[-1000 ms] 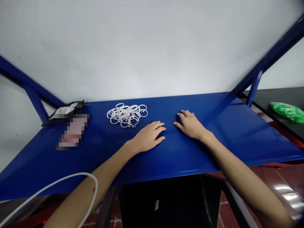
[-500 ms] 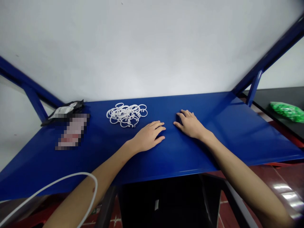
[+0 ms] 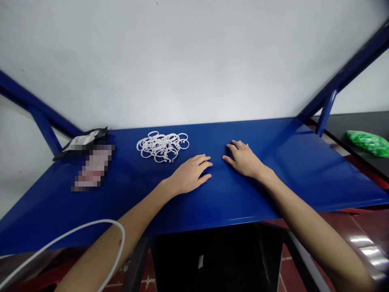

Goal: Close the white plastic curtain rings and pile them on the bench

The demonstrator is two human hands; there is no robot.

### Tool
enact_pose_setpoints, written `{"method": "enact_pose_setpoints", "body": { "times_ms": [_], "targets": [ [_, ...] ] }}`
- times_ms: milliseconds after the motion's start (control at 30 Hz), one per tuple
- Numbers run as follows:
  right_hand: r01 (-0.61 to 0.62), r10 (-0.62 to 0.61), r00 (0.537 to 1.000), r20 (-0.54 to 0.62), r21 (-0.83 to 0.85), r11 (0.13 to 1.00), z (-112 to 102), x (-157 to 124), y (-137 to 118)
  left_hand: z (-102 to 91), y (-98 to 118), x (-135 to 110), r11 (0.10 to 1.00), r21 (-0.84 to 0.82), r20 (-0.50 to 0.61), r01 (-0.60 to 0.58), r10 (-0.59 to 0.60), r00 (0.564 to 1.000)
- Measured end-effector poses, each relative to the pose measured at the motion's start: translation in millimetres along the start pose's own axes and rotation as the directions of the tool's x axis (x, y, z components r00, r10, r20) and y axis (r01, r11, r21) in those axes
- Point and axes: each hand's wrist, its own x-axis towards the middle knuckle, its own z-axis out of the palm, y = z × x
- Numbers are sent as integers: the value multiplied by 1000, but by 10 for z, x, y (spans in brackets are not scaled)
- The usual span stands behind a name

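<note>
Head view: my left hand [image 3: 190, 175] and right hand [image 3: 243, 159] lie flat, empty, on the bench [image 3: 288, 178]; a careless sweep could scatter the white rings [image 3: 162, 147].

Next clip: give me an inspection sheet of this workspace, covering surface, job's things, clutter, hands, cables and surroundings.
Surface: blue metal table, glossy, set against a white wall.
Job's things: pile of white plastic rings, loose, far-left of the hands.
Clutter: black packet at the far left; a blurred-out flat item beside it.
Hands: left hand and right hand flat on the table, palms down, holding nothing, apart from the rings.
Cables: white cable looping over the left forearm.
Surroundings: blue frame struts; green bag on a dark side table.
</note>
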Motion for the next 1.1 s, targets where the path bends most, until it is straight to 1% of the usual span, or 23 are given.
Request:
{"method": "enact_pose_setpoints", "body": {
  "times_ms": [67,233,500,667,733,800,867,933,1000,1100],
  "targets": [
    [4,-4,1000,-6,-3,1000,3,1,2,-2,2,0,1000,0,-1,4,-4,1000],
    [-20,21,999,44,-10,1000,-43,-4,-39,-10,9,1,1000,-4,3,3,-3,1000],
    [-4,4,1000,11,-26,1000,-13,-3,-23,-15,10,-3,1000,0,6,3,-3,1000],
    [-8,9,1000,29,-27,1000,-19,-3,-26,-4,7,-7,1000,12,1,-5,5,1000],
    [-6,7,1000,28,-27,1000,-14,-2,-22,3,-13,-1,1000,20,-17,-17,17,1000],
    [0,0,1000,16,-20,1000,-3,1,-12,1,-56,10,999,50,-74,-20,23,997],
    [5,-5,1000,8,-11,1000,0,2,-7,-19,-123,23,993,116,-169,17,3,986],
    [6,-6,1000,22,-8,1000,-14,-2,-14,-57,-207,29,974,201,-279,102,-42,959],
    [4,-4,999,46,-12,1000,-41,-9,-32,-100,-296,22,942,272,-367,197,-88,926],
    [-4,5,998,65,-16,1000,-81,-22,-61,-140,-416,-6,904,299,-426,305,-159,891]
  ]
}}
